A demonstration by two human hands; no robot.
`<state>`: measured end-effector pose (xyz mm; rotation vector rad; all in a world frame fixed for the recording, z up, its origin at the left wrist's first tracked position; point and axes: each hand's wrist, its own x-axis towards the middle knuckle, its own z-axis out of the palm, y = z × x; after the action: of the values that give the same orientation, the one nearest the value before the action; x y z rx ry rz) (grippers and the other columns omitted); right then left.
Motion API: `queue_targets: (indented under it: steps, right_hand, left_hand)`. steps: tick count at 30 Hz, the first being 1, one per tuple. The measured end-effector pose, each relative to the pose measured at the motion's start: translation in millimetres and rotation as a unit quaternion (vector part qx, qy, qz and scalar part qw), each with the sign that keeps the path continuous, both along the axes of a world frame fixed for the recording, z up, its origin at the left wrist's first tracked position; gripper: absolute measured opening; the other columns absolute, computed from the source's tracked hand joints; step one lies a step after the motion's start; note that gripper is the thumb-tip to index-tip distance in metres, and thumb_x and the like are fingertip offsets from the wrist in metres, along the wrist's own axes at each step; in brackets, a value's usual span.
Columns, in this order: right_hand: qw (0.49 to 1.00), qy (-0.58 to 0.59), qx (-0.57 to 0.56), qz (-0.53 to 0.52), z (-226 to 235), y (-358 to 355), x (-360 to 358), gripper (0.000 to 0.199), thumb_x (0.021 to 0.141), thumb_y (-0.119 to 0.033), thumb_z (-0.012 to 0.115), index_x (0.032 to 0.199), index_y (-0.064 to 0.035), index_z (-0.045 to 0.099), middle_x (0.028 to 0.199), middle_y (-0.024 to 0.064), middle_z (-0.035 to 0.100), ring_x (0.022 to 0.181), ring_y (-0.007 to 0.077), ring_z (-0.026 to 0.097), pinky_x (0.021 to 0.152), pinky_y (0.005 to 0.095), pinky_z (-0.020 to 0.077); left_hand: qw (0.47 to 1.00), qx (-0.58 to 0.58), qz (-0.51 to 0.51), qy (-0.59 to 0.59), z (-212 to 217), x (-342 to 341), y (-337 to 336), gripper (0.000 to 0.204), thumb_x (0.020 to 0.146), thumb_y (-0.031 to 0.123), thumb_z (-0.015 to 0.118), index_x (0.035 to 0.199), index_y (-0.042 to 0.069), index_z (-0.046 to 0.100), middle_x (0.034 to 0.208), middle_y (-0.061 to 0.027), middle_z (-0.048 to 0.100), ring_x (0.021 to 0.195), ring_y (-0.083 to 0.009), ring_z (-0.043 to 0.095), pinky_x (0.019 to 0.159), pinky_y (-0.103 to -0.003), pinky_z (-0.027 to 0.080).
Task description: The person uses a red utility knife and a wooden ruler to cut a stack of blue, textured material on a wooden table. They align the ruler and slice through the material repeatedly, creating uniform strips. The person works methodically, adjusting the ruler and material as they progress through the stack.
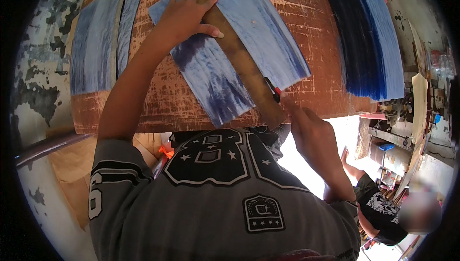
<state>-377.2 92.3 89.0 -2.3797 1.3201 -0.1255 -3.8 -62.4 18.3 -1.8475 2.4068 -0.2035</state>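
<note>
A long brown straightedge strip lies slantwise over a streaked blue-and-white sheet, parts of which show on both sides of it. My left hand presses on the strip's far part, fingers spread and thumb out to the right. Near the strip's close end, my right hand is closed around a small red-and-black utility knife. The knife's tip rests at the strip's right edge, beside the sheet's near corner. Whether the sheet is cut through along the strip, I cannot tell.
The brown tabletop is worn and scratched. On its right sits a thick stack of blue sheets; more bluish sheets lie at the left. Another person is at the lower right, near a blue-topped stool.
</note>
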Motion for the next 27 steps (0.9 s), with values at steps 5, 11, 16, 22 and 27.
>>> queue_targets:
  steps: [5,11,16,22,27]
  right_hand:
    - [0.999,0.032,0.023,-0.014,1,12,-10,0.063,0.096,-0.002,0.064,0.156,-0.0162,0.050,0.088,0.0153,0.067,0.067,0.0325,0.070,0.058,0.0436,0.0563]
    - [0.999,0.027,0.017,-0.005,1,23,-22,0.065,0.094,-0.001,0.065,0.156,-0.0154,0.050,0.085,0.0134,0.066,0.065,0.0305,0.068,0.058,0.0430,0.0557]
    - [0.999,0.022,0.026,0.006,-5,25,-34,0.069,0.094,-0.001,0.064,0.159,-0.0176,0.048,0.088,0.0103,0.065,0.067,0.0248,0.069,0.058,0.0372,0.0560]
    - [0.999,0.012,0.033,0.006,-10,32,-42,0.065,0.095,-0.001,0.063,0.156,-0.0177,0.050,0.091,0.0103,0.066,0.068,0.0255,0.070,0.058,0.0376,0.0565]
    - [0.997,0.024,0.065,-0.020,-4,27,-41,0.058,0.098,-0.001,0.065,0.153,-0.0113,0.055,0.099,0.0167,0.074,0.082,0.0336,0.075,0.069,0.0430,0.0603]
  left_hand:
    - [1.000,0.002,0.000,0.004,3,-1,1,0.109,0.077,0.086,0.060,0.166,0.027,0.039,0.158,-0.0370,0.043,0.152,-0.0496,0.038,0.127,-0.062,0.024]
    - [1.000,-0.002,-0.007,0.002,4,0,0,0.110,0.076,0.085,0.060,0.166,0.026,0.038,0.157,-0.0370,0.044,0.151,-0.0503,0.039,0.126,-0.061,0.027]
    - [1.000,-0.003,-0.010,-0.003,4,1,0,0.111,0.075,0.086,0.058,0.166,0.026,0.039,0.157,-0.0373,0.044,0.151,-0.0503,0.039,0.126,-0.060,0.028]
    - [1.000,0.004,-0.006,-0.006,8,-1,-1,0.111,0.075,0.087,0.058,0.166,0.027,0.039,0.157,-0.0380,0.043,0.151,-0.0511,0.038,0.125,-0.059,0.030]
    - [1.000,0.015,-0.007,0.002,2,5,-2,0.108,0.078,0.086,0.060,0.166,0.027,0.038,0.159,-0.0399,0.039,0.152,-0.0539,0.035,0.123,-0.057,0.035]
